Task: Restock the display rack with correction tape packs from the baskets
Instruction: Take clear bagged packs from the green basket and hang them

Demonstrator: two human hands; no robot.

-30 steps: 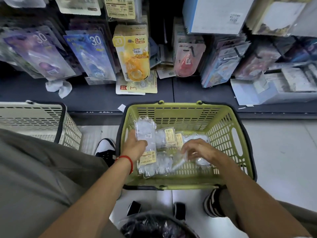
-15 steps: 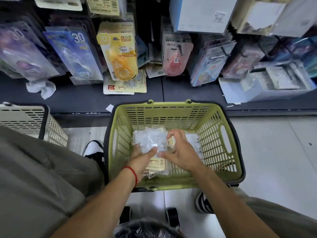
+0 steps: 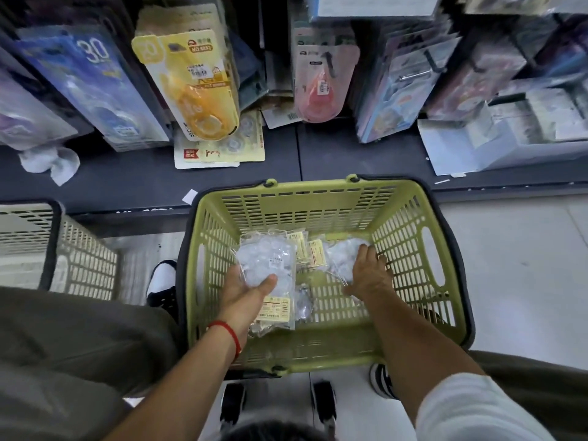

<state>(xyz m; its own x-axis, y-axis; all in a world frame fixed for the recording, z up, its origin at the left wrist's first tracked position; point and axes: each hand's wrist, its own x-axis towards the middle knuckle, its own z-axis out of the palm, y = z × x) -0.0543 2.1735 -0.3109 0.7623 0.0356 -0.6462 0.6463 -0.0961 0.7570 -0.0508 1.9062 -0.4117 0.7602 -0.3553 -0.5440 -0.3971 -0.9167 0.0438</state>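
**Now the hands split across the basket**

Half a second ago both hands met over one clear pack; now the left hand (image 3: 246, 289) holds that pack (image 3: 267, 272) alone, thumb across it, while the right hand (image 3: 366, 272) has moved away and lies flat on another pack (image 3: 342, 254). Gathering goes on, I judge. Beyond both hands, past the green basket (image 3: 318, 202), a dark shelf (image 3: 127, 179) carries the rack's hanging packs; a white basket (image 3: 86, 259) stands beside the left arm.

Left wrist: thin red cord bracelet (image 3: 229, 333)
Right arm: white sleeve (image 3: 471, 409), lower right of frame
Legs: olive-grey trousers (image 3: 63, 345)
Shoes: black-and-white shoe (image 3: 164, 281), striped shoe (image 3: 381, 385)
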